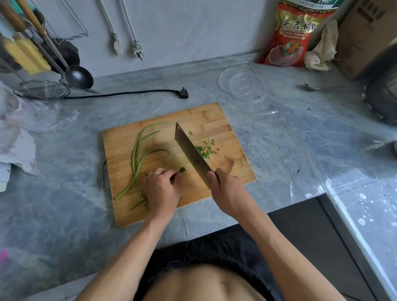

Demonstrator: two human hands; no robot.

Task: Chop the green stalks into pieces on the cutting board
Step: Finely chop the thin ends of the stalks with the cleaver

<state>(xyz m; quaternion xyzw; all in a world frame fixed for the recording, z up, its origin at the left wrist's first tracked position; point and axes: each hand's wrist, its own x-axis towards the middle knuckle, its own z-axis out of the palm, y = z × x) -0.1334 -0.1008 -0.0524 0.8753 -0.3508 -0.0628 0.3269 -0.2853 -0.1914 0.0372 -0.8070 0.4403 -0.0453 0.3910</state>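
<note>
Roughly midway, judging from the head view: a small heap of chopped green bits (205,150) lies on the rectangular bamboo cutting board (233,172) on the grey marbled bench (284,140). The left hand (162,189) pinches a short green stalk end (182,170), while the right hand (228,192) grips the steel cleaver (190,150). Several long curved green stalks (138,156) remain uncut at the board's left.

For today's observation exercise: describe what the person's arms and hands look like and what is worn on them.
Both arms are bare, with no sleeves, gloves or watch in view. The left hand wears a thin, pale ring on one finger. The right hand shows no ring or other marking.
</note>
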